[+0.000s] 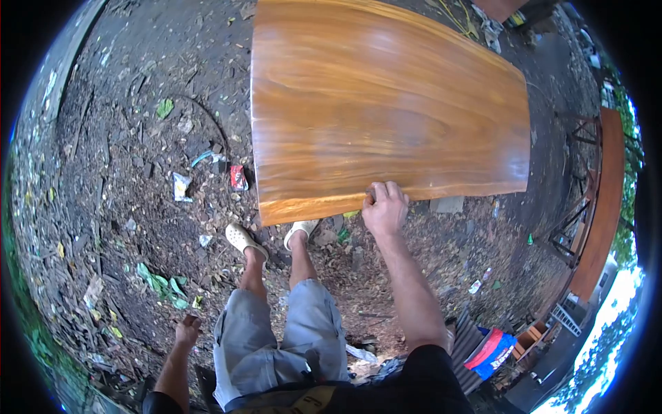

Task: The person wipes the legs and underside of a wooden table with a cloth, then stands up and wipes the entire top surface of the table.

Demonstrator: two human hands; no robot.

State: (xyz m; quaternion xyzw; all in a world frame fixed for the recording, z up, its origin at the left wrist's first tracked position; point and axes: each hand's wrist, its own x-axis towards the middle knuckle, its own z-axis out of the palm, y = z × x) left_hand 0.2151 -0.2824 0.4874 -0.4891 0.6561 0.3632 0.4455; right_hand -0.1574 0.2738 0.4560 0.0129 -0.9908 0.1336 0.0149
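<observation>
A large, glossy brown wooden slab [386, 103] fills the upper middle of the view, its near edge rough and lighter in colour. My right hand [387, 207] is at that near edge, its fingers bent and pressed together on the rim; whether something small is under them is hidden. Down at the lower left, my left hand [187, 330] hangs beside my leg, away from the slab, with its fingers partly curled and small in view.
Leaf litter and debris cover the ground [138, 228]. A red packet [238, 178] and a white wrapper [181, 186] lie left of the slab. At the right stands a long brown board [602, 207] on metal supports. Corrugated sheets [470, 343] lie at the lower right.
</observation>
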